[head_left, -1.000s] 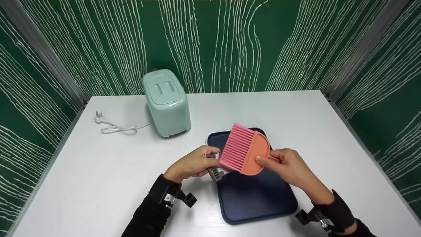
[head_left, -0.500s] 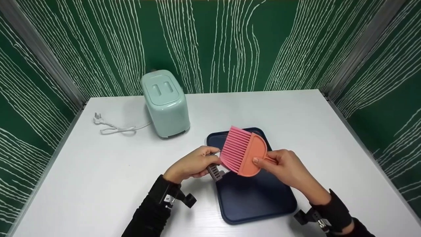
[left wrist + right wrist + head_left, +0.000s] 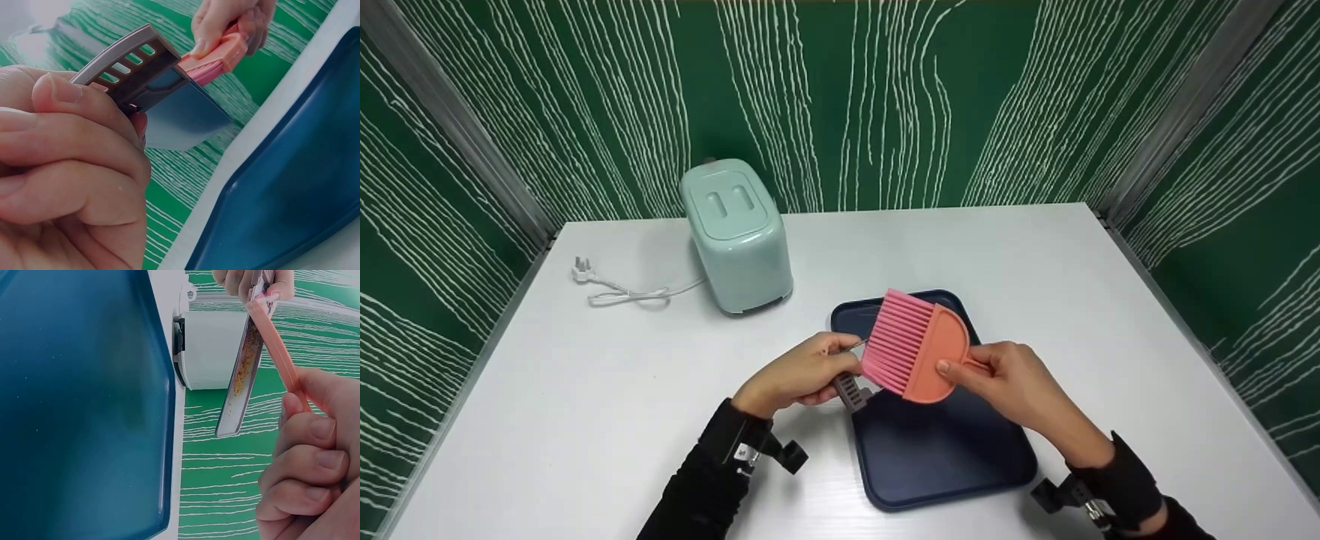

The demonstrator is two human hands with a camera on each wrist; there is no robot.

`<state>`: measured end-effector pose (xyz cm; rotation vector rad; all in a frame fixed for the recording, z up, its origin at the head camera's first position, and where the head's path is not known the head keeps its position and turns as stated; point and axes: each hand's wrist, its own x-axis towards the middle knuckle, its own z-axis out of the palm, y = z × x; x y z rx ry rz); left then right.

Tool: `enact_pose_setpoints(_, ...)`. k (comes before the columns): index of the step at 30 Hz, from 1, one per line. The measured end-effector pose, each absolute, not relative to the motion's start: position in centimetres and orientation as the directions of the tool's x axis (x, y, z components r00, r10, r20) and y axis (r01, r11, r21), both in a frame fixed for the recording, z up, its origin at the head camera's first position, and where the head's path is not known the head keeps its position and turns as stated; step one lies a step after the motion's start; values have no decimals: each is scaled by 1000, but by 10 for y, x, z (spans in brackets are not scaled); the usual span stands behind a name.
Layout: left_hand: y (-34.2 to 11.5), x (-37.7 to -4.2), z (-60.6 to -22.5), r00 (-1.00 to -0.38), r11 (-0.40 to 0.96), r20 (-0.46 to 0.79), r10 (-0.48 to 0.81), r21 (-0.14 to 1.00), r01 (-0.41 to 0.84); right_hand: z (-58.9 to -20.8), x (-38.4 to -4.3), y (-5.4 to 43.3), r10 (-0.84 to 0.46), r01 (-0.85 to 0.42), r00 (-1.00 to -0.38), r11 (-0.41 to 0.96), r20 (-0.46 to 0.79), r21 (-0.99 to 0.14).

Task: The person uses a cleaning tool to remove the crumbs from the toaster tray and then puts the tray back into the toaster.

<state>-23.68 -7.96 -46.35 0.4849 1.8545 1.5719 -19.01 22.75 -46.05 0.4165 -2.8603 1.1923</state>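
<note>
My left hand (image 3: 802,373) grips a crumb tray (image 3: 851,394) by its grey slotted end. In the left wrist view the smooth metal underside of the crumb tray (image 3: 185,118) shows. Brown crumbs lie along the inside of the crumb tray (image 3: 242,377) in the right wrist view. A brush (image 3: 941,352) with an orange body and pink bristles is pinched at its handle by my right hand (image 3: 1012,379). Its bristles point left and lie over the crumb tray, covering most of it in the head view. Both things are held above a navy tray (image 3: 945,457).
A mint-green toaster (image 3: 739,240) stands at the back left of the white table (image 3: 585,390). Its white cord (image 3: 634,292) lies bundled to the left, with the plug at the end. Small light specks (image 3: 36,430) dot the navy tray. Green patterned walls enclose the table.
The brush has shifted slightly left and down over the crumb tray, and my right hand moved with it. My left hand and the crumb tray have stayed nearly still.
</note>
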Motion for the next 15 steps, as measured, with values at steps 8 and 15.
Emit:
enact_pose_setpoints(8, -79, -237, -463, -727, 217, -228, 648, 970, -111, -463, -189, 230, -231, -252, -965, 693, 123, -676)
enact_pose_setpoints(15, -78, -237, -464, -745, 230, -224, 628, 968, -97, -464, -189, 232, -223, -267, -963, 724, 150, -636)
